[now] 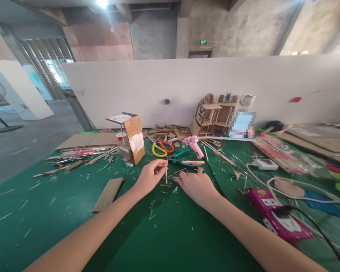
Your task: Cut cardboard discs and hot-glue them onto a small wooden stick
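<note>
My left hand (150, 174) pinches a thin wooden stick (166, 176), which stands nearly upright over the green table. In my closed right hand (197, 186) is a small knife (172, 177), its blade pointing left and meeting or almost meeting the stick's lower part. Pale shavings (175, 189) lie scattered beneath both hands. Just beyond them are teal-handled pliers (184, 163), scissors with yellow and orange handles (159, 149) and a pink hot glue gun (197, 146). The knife's handle is mostly hidden by my fingers.
A small cardboard-and-wood structure (133, 141) stands left, with a wooden board (108, 194) nearer me. At the back are a shelf-like model (212, 115) and a blurred-out screen (243, 124). A magenta power strip (277, 215) with cables sits right. A white partition (130, 90) borders the table.
</note>
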The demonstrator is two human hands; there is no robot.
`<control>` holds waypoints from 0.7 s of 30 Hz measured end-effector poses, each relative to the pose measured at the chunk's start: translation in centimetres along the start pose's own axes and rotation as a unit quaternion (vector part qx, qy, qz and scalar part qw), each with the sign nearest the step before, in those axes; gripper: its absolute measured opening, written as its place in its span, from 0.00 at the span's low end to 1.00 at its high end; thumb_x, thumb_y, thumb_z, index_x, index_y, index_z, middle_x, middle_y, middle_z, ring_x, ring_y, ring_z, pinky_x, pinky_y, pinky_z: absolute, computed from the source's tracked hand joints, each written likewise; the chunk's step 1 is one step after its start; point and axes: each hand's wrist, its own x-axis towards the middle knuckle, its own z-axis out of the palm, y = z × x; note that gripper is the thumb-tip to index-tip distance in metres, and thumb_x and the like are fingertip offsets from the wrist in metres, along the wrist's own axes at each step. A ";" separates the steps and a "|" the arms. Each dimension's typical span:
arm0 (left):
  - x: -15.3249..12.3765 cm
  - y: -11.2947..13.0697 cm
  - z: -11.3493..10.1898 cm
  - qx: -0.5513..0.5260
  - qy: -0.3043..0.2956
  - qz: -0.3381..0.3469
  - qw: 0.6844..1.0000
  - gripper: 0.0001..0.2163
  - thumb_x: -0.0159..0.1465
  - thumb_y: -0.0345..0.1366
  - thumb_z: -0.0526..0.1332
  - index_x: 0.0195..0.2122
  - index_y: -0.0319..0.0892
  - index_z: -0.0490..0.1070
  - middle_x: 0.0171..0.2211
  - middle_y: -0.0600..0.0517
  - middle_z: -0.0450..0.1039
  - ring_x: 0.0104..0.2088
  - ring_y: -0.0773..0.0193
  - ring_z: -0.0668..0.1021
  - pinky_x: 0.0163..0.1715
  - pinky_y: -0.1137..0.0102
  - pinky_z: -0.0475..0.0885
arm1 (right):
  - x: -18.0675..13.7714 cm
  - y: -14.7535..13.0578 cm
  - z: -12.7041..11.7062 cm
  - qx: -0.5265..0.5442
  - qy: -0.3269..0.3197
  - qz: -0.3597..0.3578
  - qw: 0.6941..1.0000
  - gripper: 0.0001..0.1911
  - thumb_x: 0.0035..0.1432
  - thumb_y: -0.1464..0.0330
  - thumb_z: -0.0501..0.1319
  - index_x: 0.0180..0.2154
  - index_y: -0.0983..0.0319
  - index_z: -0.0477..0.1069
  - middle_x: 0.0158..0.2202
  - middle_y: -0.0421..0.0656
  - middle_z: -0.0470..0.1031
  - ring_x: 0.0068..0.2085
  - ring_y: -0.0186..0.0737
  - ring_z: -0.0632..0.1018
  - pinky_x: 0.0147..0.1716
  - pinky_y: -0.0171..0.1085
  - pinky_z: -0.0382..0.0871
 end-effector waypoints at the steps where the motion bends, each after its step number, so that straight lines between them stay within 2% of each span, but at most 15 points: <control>1: 0.0 0.0 0.0 -0.001 0.001 0.000 1.000 0.11 0.61 0.36 0.58 0.44 0.42 0.71 0.39 0.48 0.78 0.39 0.60 0.79 0.35 0.68 0.72 | 0.0 0.0 0.0 -0.001 0.001 -0.001 1.000 0.19 0.65 0.58 0.48 0.34 0.62 0.71 0.26 0.45 0.79 0.28 0.49 0.80 0.22 0.37 0.66; 21: 0.1 -0.2 0.0 -0.005 0.001 -0.001 1.000 0.11 0.61 0.36 0.58 0.44 0.41 0.69 0.36 0.49 0.77 0.36 0.62 0.78 0.35 0.69 0.72 | -0.1 -0.1 0.0 -0.027 0.022 -0.004 0.999 0.20 0.66 0.59 0.47 0.33 0.63 0.70 0.25 0.48 0.78 0.27 0.44 0.80 0.22 0.33 0.59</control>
